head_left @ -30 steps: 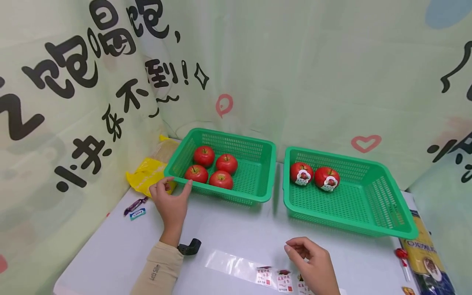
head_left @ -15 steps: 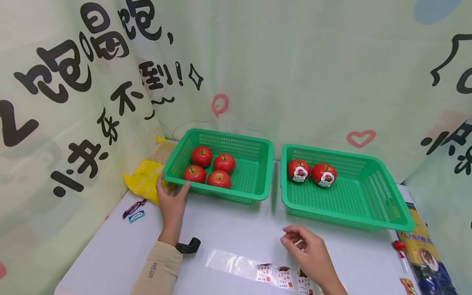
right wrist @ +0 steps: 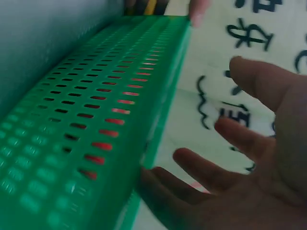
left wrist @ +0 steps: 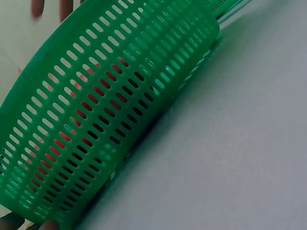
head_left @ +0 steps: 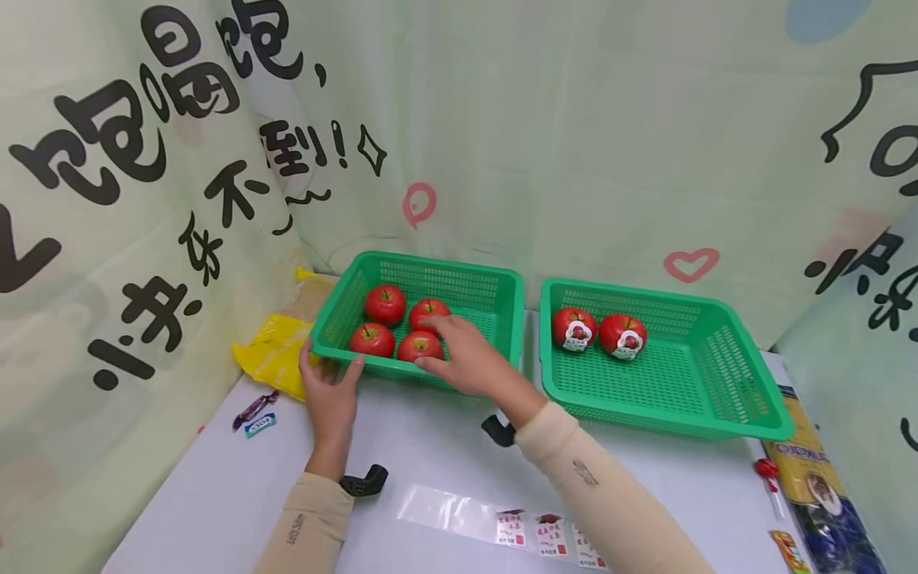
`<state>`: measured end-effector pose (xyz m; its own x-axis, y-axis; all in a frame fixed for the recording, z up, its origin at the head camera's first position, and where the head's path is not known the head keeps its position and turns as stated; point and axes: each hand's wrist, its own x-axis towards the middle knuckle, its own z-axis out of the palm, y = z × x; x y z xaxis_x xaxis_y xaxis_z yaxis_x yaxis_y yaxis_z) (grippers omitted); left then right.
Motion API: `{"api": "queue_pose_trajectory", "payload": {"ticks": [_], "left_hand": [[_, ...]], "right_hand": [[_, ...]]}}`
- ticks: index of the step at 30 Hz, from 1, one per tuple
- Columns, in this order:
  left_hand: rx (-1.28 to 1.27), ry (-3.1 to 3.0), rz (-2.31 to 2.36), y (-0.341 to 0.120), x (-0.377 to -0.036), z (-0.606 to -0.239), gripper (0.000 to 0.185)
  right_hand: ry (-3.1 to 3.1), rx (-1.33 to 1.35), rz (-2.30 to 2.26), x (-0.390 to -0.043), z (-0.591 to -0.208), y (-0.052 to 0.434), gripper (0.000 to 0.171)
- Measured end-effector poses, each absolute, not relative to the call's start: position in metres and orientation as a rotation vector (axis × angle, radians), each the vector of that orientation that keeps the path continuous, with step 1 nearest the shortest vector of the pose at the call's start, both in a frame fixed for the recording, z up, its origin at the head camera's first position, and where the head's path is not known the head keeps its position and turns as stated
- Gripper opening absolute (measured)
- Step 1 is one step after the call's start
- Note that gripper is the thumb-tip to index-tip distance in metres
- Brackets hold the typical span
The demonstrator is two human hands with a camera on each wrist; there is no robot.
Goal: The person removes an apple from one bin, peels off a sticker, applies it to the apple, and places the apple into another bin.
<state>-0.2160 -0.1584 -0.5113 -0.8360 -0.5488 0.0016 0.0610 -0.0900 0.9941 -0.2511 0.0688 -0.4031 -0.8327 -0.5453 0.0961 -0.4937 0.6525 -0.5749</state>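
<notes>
On the white bench, two green perforated plastic baskets stand side by side. The left basket holds four red apples; the right basket holds two red apples bearing white labels. The left hand grips the near left corner of the left basket, thumb against the front wall and fingers curled around the side. The right hand reaches over the front rim, its fingers spread apart above the front right apple and the apple behind it; contact cannot be told. Near the bench's front edge lies a clear strip of printed stickers. A yellow plastic bag lies left of the left basket.
</notes>
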Motion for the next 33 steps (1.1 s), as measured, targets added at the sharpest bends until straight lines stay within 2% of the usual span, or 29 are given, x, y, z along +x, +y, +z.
{"api": "queue_pose_trajectory", "payload": {"ticks": [5, 11, 17, 22, 28, 33], "left_hand": [[0.549, -1.798, -1.964, -0.157, -0.217, -0.513, 0.094], [0.544, -1.824, -1.951, -0.155, -0.215, -0.515, 0.093], [0.516, -1.826, -1.942, -0.156, -0.215, -0.512, 0.093], [0.514, -1.835, -1.933, -0.155, -0.215, -0.512, 0.093], [0.516, -1.839, -1.911, -0.156, -0.216, -0.515, 0.091], [0.509, -1.851, -1.886, -0.159, -0.217, -0.515, 0.091]], "right_hand": [[2.644, -0.750, -0.756, -0.286, -0.420, 0.033, 0.060], [2.687, -0.582, -0.631, -0.299, -0.432, 0.017, 0.055], [2.741, -0.449, -0.663, -0.300, -0.430, 0.011, 0.055], [2.765, -0.455, -0.689, -0.297, -0.428, 0.018, 0.057], [2.769, -0.550, -0.836, -0.292, -0.418, 0.038, 0.063], [2.778, -0.574, -0.931, -0.271, -0.394, 0.069, 0.070]]}}
